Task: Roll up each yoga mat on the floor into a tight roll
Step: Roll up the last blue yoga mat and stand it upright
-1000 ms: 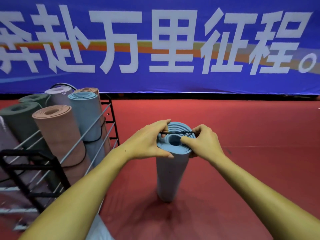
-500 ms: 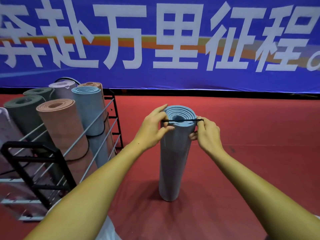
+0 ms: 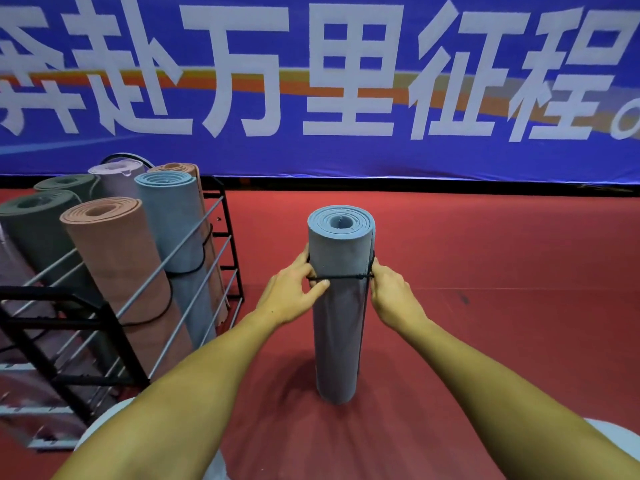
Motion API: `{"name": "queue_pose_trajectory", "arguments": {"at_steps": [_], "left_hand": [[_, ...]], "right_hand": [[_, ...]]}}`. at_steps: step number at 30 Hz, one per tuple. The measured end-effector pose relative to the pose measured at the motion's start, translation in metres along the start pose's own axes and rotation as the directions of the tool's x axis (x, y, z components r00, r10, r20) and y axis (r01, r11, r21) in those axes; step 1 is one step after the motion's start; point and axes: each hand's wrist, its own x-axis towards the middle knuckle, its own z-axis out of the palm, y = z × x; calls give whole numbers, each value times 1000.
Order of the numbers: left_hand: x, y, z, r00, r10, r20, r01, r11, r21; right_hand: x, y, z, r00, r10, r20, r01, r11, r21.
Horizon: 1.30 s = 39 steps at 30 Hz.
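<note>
At frame centre, left hand (image 3: 292,294) and right hand (image 3: 393,294) are pinching the black band (image 3: 341,278) around the upright, fully rolled blue mat (image 3: 337,306); securing is finishing.

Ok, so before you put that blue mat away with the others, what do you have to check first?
1. Blue mat rolled tight: ok, even layers at the top.
2. Mat standing upright on the red floor: ok.
3. Black band around the mat: ok, about a third of the way down.
4. Hands holding the band: ok, left hand and right hand pinch it at each side.
5. Band snug all the way round: cannot tell, the back is hidden.
6. Free slot in the rack: cannot tell.
</note>
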Motion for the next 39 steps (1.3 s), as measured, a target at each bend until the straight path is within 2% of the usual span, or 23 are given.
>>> {"name": "queue_pose_trajectory", "arguments": {"at_steps": [3,5,10,15,18,23,26,27,33,39], "left_hand": [[0,-29,16,980,-74,186,72,997,19],[3,-42,31,958,-134,252,137,991,5],[-8,-64,92,915,-301,270,342,932,-121],[-22,-101,138,863,-352,364,415,903,-110],[-15,-102,144,845,-427,323,494,854,-163],[-7,-85,145,837,-509,202,525,641,-560],[-7,-91,144,813,-529,244,531,501,-684],[-7,-93,145,812,-527,251,530,484,-696],[-12,-105,153,815,-537,217,528,534,-661],[-8,-108,144,770,-608,193,570,520,-636]], "right_hand": [[8,18,13,990,98,105,-73,974,-215],[11,30,24,976,169,140,-121,945,-304],[20,68,58,950,257,177,-178,912,-370],[13,98,107,919,294,263,-189,913,-361],[22,103,118,912,315,261,-237,927,-289],[40,94,123,936,252,246,-274,960,59],[37,80,130,948,215,236,-267,938,220],[34,76,133,946,208,250,-274,923,271],[21,68,160,917,270,294,-382,807,451],[8,65,163,920,201,335,-355,790,501]]}}
